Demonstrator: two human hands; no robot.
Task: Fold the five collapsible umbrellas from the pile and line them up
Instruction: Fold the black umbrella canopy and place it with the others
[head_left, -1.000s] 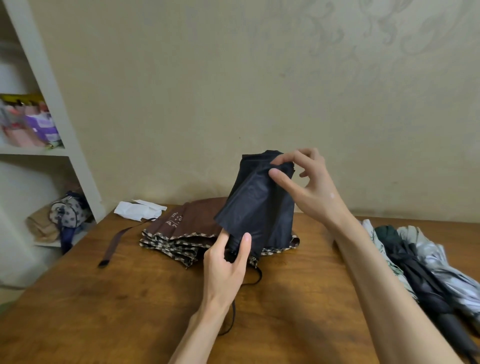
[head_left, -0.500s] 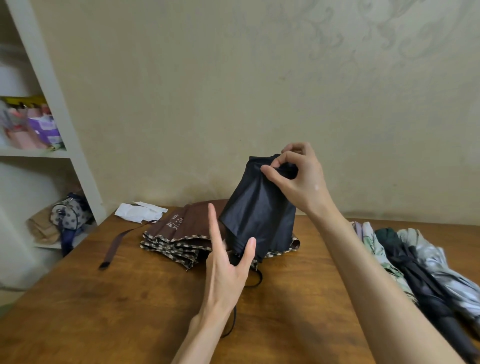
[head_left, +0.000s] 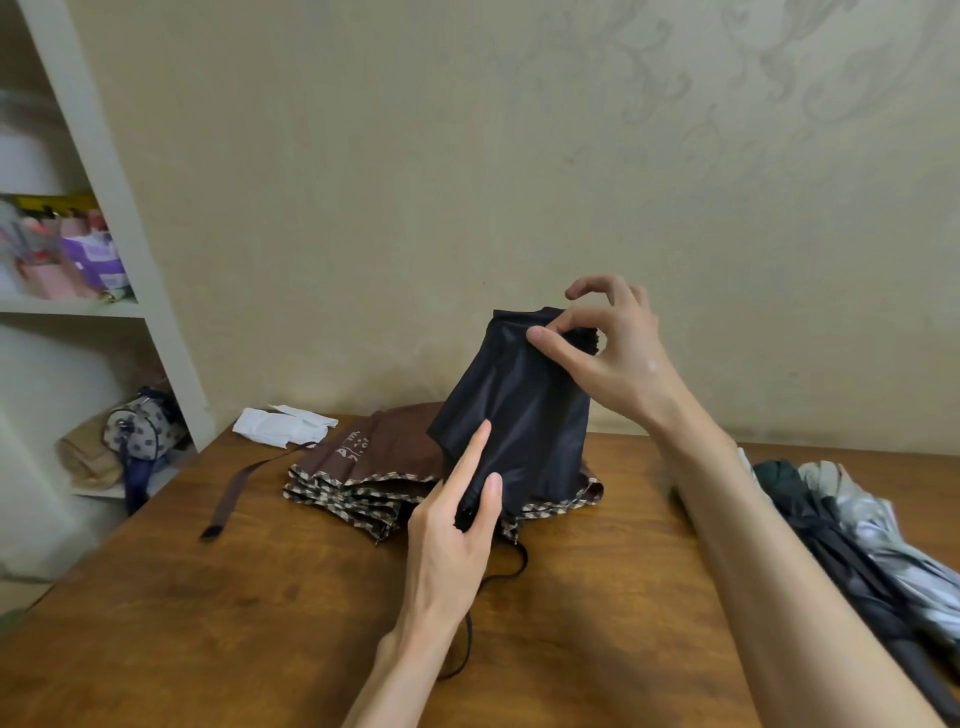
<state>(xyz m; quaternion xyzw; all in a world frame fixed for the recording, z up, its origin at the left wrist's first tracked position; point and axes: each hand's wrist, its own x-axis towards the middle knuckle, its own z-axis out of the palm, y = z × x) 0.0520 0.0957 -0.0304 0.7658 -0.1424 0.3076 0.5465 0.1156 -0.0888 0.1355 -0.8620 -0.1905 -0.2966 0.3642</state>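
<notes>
A black collapsible umbrella (head_left: 519, 410) stands tilted above the middle of the wooden table (head_left: 260, 613), canopy loose. My left hand (head_left: 457, 525) grips its lower end, index finger stretched up along the fabric. My right hand (head_left: 613, 348) pinches the canopy's top edge between thumb and fingers. Its black strap (head_left: 467, 639) trails toward me. Behind it lies a brown umbrella (head_left: 374, 462) with a checked border, spread flat. At the right edge lie several rolled umbrellas side by side: pale green, dark green (head_left: 810, 519) and silver-grey (head_left: 883, 530).
A white folded cloth or sleeve (head_left: 280, 426) lies at the table's back left. A brown strap (head_left: 234, 493) runs from the brown umbrella toward the left edge. White shelves (head_left: 119, 218) with bags and boxes stand left. The wall is close behind.
My left hand, open-fingered half a second ago, has closed back around the umbrella's lower end. My right hand shifted its pinch along the canopy's top edge.
</notes>
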